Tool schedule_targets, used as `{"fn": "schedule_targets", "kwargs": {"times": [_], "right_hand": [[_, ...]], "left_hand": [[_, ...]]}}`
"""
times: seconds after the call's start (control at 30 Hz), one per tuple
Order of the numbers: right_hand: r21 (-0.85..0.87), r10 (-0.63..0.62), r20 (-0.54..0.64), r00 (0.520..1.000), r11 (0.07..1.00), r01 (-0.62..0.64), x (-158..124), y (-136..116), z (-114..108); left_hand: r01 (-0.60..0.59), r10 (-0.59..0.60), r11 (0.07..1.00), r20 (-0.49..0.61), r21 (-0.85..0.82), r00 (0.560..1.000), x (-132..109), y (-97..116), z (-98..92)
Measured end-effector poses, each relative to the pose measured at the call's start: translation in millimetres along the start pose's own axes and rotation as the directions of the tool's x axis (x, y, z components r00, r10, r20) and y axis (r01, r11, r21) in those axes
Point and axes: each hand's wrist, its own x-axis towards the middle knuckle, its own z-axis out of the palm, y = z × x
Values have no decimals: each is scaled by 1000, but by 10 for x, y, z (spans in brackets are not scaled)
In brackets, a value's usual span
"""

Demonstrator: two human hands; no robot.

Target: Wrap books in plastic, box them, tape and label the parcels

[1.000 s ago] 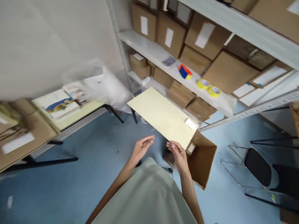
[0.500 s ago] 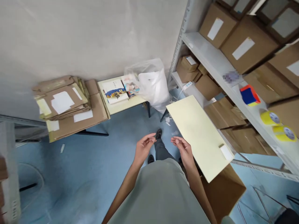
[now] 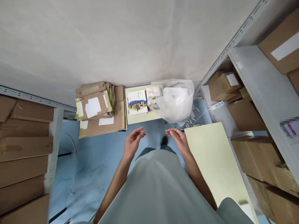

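My left hand [image 3: 133, 142] hovers over the blue floor with its fingers stretched forward and slightly curled; nothing shows in it. Opposite it, my right hand [image 3: 179, 141] is held the same way, bare, close to the corner of the pale yellow table [image 3: 212, 155]. Ahead of both hands, a low table [image 3: 140, 119] stands against the wall. On it lie a white book with a blue and yellow cover picture [image 3: 137, 102], other printed items [image 3: 153, 95] partly under plastic, and a white plastic bag [image 3: 176, 101]. Flattened cardboard boxes [image 3: 100, 109] are stacked at its left end.
Metal shelving with brown cartons [image 3: 25, 149] stands on the left. More shelving [image 3: 268, 84] with cartons [image 3: 245, 115] runs along the right. A white power strip [image 3: 217, 105] with a cord lies on the right lower shelf. Scraps [image 3: 190, 122] litter the floor beneath the bag.
My view has turned rightward to leftward, so the low table now sits centred and the left shelving shows more. I stand nearer the low table. Both hands stay raised and bare.
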Motion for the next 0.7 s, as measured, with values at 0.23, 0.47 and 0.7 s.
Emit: {"fn": "schedule_targets", "kwargs": {"times": [0.23,0.47,0.7], "right_hand": [[-70,55,79,995,996,-49,867,-346,297],[-116,36,17,999,993,-34,1253,-527,724],[-158,43,-175,984,985,-71,1396,-604,1175]], "left_hand": [[21,-23,1000,-69,-17,997,671,51,-21],[53,-53,998,17,-19,998,1793,-76,-158],[45,-77,976,143,214,987,2968,-266,-189]]}}
